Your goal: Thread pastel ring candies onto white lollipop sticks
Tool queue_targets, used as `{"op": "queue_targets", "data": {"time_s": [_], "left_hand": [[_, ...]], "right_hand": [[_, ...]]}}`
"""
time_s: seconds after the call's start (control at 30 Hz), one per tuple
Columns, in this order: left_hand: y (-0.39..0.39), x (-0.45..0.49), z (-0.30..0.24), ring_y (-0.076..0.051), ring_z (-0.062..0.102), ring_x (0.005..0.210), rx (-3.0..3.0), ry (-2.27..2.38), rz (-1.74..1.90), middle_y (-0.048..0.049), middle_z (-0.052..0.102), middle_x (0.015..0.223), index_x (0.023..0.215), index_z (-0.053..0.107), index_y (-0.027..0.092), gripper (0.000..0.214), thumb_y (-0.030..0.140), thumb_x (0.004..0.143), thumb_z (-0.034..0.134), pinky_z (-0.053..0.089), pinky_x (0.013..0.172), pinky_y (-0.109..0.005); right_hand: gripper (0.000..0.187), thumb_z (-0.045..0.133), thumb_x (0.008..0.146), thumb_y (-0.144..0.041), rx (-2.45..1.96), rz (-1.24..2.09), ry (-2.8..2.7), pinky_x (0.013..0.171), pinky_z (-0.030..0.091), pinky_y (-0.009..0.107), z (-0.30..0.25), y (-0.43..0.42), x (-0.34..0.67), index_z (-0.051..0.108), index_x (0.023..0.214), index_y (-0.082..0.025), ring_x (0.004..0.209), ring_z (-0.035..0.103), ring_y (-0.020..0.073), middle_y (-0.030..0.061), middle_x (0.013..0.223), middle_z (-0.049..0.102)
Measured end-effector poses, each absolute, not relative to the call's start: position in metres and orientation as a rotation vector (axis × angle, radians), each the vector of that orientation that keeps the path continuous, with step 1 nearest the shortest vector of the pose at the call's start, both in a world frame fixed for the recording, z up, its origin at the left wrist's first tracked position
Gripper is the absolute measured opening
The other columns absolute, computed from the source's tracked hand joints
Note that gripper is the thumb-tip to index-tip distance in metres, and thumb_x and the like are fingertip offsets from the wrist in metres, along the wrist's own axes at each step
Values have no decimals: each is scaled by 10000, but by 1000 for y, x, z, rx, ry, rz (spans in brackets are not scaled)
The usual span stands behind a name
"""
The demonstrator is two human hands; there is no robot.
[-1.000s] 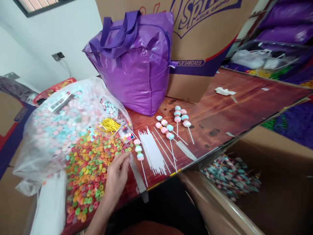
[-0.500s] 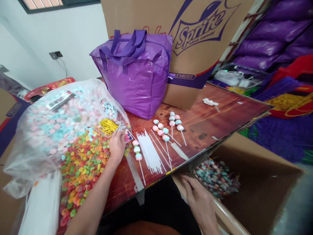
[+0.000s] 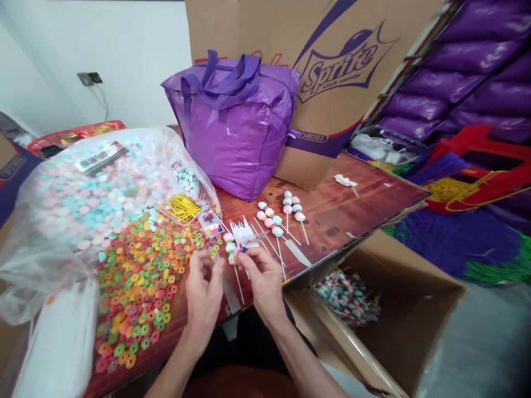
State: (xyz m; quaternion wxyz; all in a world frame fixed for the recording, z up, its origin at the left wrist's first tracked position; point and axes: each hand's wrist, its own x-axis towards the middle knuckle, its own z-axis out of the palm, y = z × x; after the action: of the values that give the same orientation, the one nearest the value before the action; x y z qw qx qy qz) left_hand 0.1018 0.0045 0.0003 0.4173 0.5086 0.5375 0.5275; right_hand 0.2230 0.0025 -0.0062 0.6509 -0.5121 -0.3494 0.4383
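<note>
In front of me my right hand (image 3: pixel 265 284) pinches a small clear plastic bag (image 3: pixel 248 242) with a coloured print. To its left my left hand (image 3: pixel 203 290) is raised, its fingers loosely bent and the thumb apart; nothing shows in it. Just beyond the hands, a marshmallow skewer (image 3: pixel 229 243) and a bundle of white sticks (image 3: pixel 243 228) lie on the table. More marshmallow skewers (image 3: pixel 274 224) lie to the right. Behind my left hand are a stack of printed bags (image 3: pixel 211 224) and a pile of yellow twist ties (image 3: pixel 183 208).
Gummy rings (image 3: pixel 141 276) spread across the table's left side, beside a big clear bag of marshmallows (image 3: pixel 87 204). A purple tote bag (image 3: pixel 236 138) stands behind, against a large carton (image 3: pixel 323 127). An open cardboard box (image 3: pixel 410 309) holding wrapped sweets (image 3: pixel 348 298) sits at the right.
My left hand has drawn back from the printed bags towards me. My right hand has come up from the cardboard box's edge and now holds a small plastic bag.
</note>
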Motion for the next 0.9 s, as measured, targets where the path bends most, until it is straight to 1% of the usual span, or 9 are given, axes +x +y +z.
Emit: {"op": "queue_targets", "data": {"time_s": [0.1,0.17,0.27,0.37,0.47,0.57,0.73,0.8,0.9], "left_hand": [[-2,101,-3,-112,475,583,810,1092,1060,-25,577,706,856,697,150,495,642,818,664,378,509,-208],[-1,105,-2,-112,510,624,514,867,883,-57,605,754,879,723,123,576,689,797,658,409,523,-195],[6,113,2,-94,558,684,167,687,820,-58,644,847,926,735,142,417,528,776,784,485,622,-178],[13,118,3,-71,558,665,-12,612,891,-25,659,863,887,729,178,250,347,749,850,506,638,-170],[13,122,3,-51,534,623,-35,570,946,-17,676,900,925,740,191,272,324,726,869,494,595,-159],[10,123,-1,-44,521,593,71,682,1004,-34,701,944,936,758,185,306,279,679,896,462,540,-154],[4,124,-10,-60,557,618,335,897,1196,-41,707,800,824,775,129,339,301,581,937,460,564,-156],[4,126,-12,-85,597,672,384,945,1260,-47,718,804,847,782,132,367,328,575,932,458,570,-159],[3,129,-10,-107,623,701,398,982,1311,-51,730,830,839,783,140,373,344,563,927,466,575,-174]], "right_hand": [[217,717,853,-383,-1132,1040,-772,640,456,254,-7,-5,223,651,781,-189,643,540,135,-15,690,607],[227,718,852,-382,-1117,1096,-771,589,432,235,-5,-11,224,640,767,-186,595,493,116,-25,664,580],[203,714,860,-369,-1131,1104,-794,575,423,222,1,-17,226,659,797,-185,592,488,107,-26,682,589],[174,713,868,-350,-1152,1044,-816,618,434,223,5,-21,231,683,822,-185,650,526,114,-13,738,625],[169,730,851,-347,-1133,1056,-775,606,414,222,2,-23,237,693,838,-183,646,508,113,-11,741,624],[181,746,829,-353,-1124,1098,-729,597,394,228,-6,-25,242,697,835,-179,633,479,114,-11,723,610],[234,757,808,-368,-1162,1091,-710,584,367,223,-10,-28,242,649,730,-176,597,418,105,-35,642,525],[238,721,841,-398,-1158,1103,-716,608,398,228,-9,-28,237,654,763,-184,616,447,115,-27,668,543],[226,692,865,-422,-1127,1125,-758,733,472,269,-9,-28,229,677,885,-198,739,547,159,8,792,629]]}}
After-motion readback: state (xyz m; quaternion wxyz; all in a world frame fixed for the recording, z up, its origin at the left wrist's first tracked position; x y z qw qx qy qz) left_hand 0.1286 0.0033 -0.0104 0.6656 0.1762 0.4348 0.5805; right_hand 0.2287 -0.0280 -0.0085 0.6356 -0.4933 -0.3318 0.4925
